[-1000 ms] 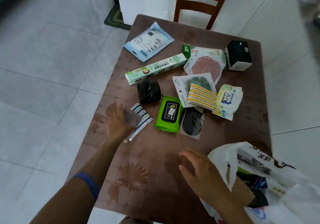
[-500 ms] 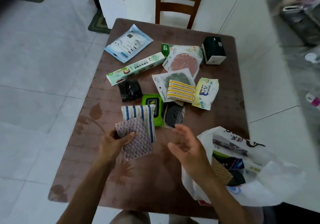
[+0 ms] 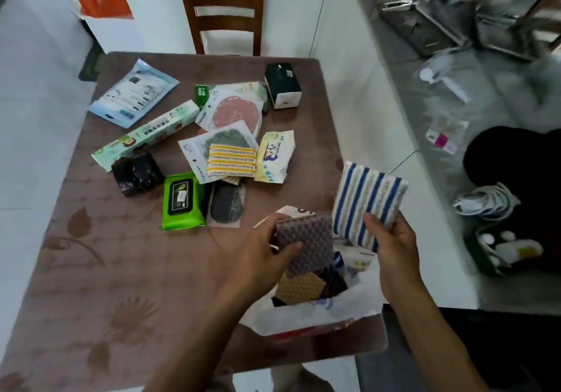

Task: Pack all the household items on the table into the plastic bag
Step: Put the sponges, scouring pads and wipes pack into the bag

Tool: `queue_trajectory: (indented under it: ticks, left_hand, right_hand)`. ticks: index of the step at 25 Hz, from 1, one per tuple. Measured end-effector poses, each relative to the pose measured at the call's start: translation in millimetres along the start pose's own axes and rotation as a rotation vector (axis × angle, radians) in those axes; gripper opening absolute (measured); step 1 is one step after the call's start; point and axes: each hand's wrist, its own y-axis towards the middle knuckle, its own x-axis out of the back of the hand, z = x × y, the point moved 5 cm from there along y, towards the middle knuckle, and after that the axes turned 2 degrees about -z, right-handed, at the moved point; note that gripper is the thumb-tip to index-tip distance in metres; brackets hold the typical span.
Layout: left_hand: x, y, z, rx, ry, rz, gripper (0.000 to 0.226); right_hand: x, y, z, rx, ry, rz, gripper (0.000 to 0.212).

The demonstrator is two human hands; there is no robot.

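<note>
My left hand (image 3: 264, 258) grips a purple-grey textured sponge cloth (image 3: 306, 242) over the open mouth of the white plastic bag (image 3: 306, 315), which lies at the table's near right corner with several items inside. To its right, my right hand (image 3: 391, 246) holds up a blue-and-white striped cloth (image 3: 367, 203) above the bag's far side. Still on the brown table (image 3: 121, 270) lie a green wipes pack (image 3: 182, 200), a black roll (image 3: 136, 174), a long green-white box (image 3: 145, 136), a yellow striped cloth (image 3: 232, 160), a black box (image 3: 283, 86) and several flat packets.
A wooden chair (image 3: 224, 12) stands behind the table's far edge. To the right, past a white tiled strip, the grey floor holds metal racks (image 3: 425, 27), a black object (image 3: 513, 160) and a small basket of bottles (image 3: 504, 249).
Both cloths were in my left hand over the table's middle. Now the striped one is in my right hand, the purple one stays in my left, and both have moved right over the bag.
</note>
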Motion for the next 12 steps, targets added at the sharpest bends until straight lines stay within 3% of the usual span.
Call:
queue_trajectory:
  ticks: [4, 6, 8, 12]
  left_hand:
    - [-75.1, 15.8, 33.8, 0.145, 0.683, 0.413, 0.059]
    - [-78.4, 7.1, 41.4, 0.161, 0.749, 0.367, 0.07]
    - [-67.6, -4.2, 38.9, 0.047, 0.802, 0.271, 0.072]
    - [-46.6, -19.6, 42.1, -0.011, 1.15, 0.238, 0.034]
  right_hand:
    - [31.1, 12.8, 8.0, 0.177, -0.135, 0.06, 0.027]
    - [29.5, 15.6, 0.4, 0.21, -0.335, 0.17, 0.024]
    - [13.6, 15.2, -16.0, 0.167, -0.523, 0.361, 0.029]
    - [-23.2, 15.4, -76.7, 0.021, -1.235, 0.679, 0.026]
